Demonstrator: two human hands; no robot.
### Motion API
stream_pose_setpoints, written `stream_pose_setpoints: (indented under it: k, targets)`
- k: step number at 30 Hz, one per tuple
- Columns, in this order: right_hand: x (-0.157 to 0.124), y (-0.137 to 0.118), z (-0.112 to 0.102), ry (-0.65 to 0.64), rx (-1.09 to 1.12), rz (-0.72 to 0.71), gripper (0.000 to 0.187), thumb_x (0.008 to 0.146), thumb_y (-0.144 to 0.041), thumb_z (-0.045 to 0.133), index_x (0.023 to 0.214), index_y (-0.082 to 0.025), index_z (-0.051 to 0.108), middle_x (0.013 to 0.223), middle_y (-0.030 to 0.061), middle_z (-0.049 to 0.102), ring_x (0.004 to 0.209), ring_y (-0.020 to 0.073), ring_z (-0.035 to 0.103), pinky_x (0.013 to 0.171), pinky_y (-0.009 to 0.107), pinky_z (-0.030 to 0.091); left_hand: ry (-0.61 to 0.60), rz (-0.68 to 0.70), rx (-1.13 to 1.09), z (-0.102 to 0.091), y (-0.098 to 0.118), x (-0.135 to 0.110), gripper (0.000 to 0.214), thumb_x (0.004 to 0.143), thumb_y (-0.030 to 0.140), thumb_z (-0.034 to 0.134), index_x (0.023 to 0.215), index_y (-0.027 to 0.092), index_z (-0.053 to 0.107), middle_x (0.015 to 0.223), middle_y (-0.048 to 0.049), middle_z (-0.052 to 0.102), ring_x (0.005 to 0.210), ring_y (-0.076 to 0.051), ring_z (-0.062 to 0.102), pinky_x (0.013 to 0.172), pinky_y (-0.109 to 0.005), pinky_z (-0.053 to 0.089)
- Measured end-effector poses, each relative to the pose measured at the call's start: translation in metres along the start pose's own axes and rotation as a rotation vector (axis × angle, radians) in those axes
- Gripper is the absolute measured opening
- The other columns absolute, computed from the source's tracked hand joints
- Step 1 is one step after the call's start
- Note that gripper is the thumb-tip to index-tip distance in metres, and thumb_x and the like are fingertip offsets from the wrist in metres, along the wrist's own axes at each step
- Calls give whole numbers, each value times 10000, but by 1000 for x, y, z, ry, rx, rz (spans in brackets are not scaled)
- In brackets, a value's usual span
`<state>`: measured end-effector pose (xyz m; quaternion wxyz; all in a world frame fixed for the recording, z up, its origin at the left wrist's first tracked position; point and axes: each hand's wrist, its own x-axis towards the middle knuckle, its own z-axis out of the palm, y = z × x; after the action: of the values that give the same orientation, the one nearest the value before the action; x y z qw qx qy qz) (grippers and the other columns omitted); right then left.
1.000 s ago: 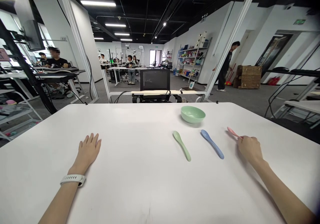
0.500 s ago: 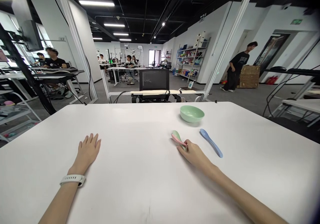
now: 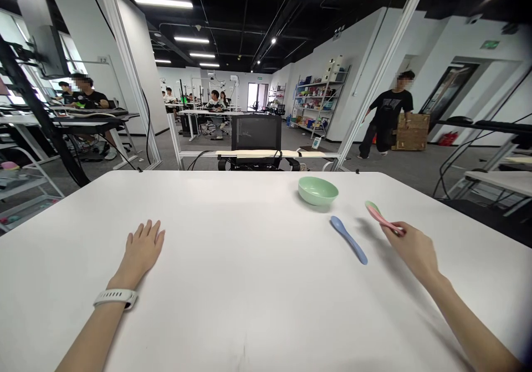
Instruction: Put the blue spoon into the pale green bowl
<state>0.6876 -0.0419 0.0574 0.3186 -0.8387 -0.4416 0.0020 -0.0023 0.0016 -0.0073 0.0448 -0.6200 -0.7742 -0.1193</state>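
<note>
My right hand [image 3: 411, 251] is raised slightly over the right of the white table [image 3: 249, 311]. It is shut on a pink plastic spoon [image 3: 383, 220], and a green plastic spoon [image 3: 372, 205] shows behind the pink one, mostly hidden by it. A blue plastic spoon [image 3: 348, 239] lies on the table just left of that hand, apart from it. Farther back stands a pale green bowl [image 3: 318, 190], empty as far as I can see. My left hand [image 3: 141, 253] rests flat on the table with nothing in it, a white watch [image 3: 114, 298] on its wrist.
Beyond the table's far edge stand a black monitor [image 3: 256, 132] and a metal frame [image 3: 344, 111]. A person [image 3: 388, 114] walks at the right near a wooden crate [image 3: 411, 132]. Other people sit at desks farther back, and shelves [image 3: 320, 97] line the wall.
My right hand has moved right, away from where the green spoon lay. The green spoon has gone from that spot and is now with the pink spoon in that hand. The person behind has moved left.
</note>
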Motion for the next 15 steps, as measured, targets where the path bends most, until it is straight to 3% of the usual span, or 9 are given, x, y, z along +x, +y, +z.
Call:
stream_pose_setpoints:
  k: [6, 11, 15]
  targets:
    - [12, 41, 6, -49, -51, 131, 235, 816, -489, 588, 836, -288, 708, 903, 226, 769, 862, 417, 685, 734, 480, 448, 28, -9, -9, 3, -4, 2, 743, 1082, 427, 206, 1647, 95, 555, 1756, -222, 503, 1649, -402, 430, 1334, -631, 355]
    - [14, 46, 9, -44, -46, 151, 271, 811, -474, 598, 884, -262, 750, 957, 249, 788, 901, 436, 703, 733, 489, 462, 17, -7, -1, 2, -3, 4, 752, 1083, 422, 186, 1646, 82, 552, 1756, -228, 500, 1647, -414, 430, 1336, -653, 347]
    - [13, 40, 6, -44, -81, 164, 417, 868, -526, 612, 1097, -211, 763, 1043, 279, 786, 994, 457, 710, 752, 485, 466, 6, -3, 4, 1, -2, 2, 763, 1085, 423, 174, 1659, 68, 531, 1770, -228, 479, 1658, -420, 411, 1342, -648, 337]
